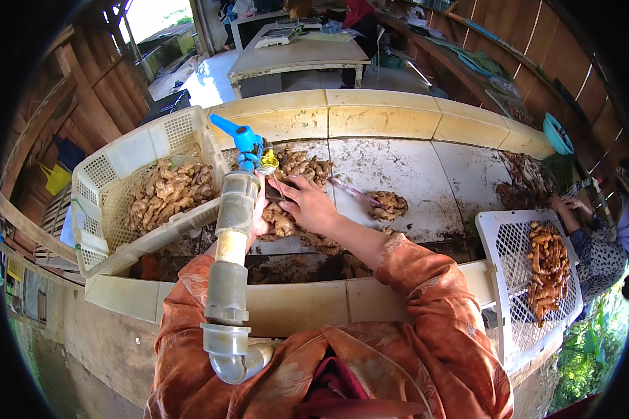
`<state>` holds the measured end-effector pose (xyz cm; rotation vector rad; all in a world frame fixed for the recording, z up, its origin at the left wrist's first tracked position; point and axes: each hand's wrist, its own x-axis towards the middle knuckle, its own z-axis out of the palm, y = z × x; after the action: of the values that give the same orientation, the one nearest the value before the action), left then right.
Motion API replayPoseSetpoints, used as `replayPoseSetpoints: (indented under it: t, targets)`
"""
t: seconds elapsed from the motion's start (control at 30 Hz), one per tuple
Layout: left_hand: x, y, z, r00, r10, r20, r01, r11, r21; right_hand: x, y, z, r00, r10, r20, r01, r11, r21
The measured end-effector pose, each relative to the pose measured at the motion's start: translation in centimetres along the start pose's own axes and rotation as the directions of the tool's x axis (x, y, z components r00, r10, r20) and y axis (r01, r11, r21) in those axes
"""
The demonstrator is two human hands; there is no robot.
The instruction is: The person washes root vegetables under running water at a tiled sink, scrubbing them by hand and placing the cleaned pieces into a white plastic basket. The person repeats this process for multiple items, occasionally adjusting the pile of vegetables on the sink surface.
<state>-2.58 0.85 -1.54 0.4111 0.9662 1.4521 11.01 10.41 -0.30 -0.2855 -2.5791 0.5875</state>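
White-tiled trough point(391, 164), wooden-walled room. Knobbly tan ginger roots point(279, 226) lie heaped near the blue-handled tap point(247, 143). Right hand point(309, 206) over them, fingers loosely spread; left hand point(259, 222) mostly behind the grey plastic pipe point(232, 213). Can't tell either grip.

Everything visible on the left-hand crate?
The crate is open-topped, rectangular and off-white, plastic by its look, with lattice panels and brownish stains. A bit of green cord shows at its left side. It sits open side up at the left end of the tiled trough, a ginger heap inside. The left hand is to its right, apparently not touching.
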Motion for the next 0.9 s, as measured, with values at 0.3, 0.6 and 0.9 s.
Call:
replayPoseSetpoints:
  t: [0.3,0.6,0.9]
  targets:
    - [2.2,-2.5,-0.4,0.97,-0.086,-0.229,0.111,0.989,0.099,-3.8,1.1,-0.4,0.988,0.039,-0.151,-0.025,0.995,0.097]
    - [0.8,-0.4,-2.0,0.977,0.094,-0.192,-0.086,0.995,0.05,-2.4,0.9,-0.8,0.959,0.242,-0.146,-0.198,0.944,0.264]
    - [1.4,-1.0,0.6,0.969,0.092,-0.23,-0.052,0.984,0.171,-2.8,-1.3,-2.7,0.989,0.093,-0.111,-0.095,0.995,-0.01]
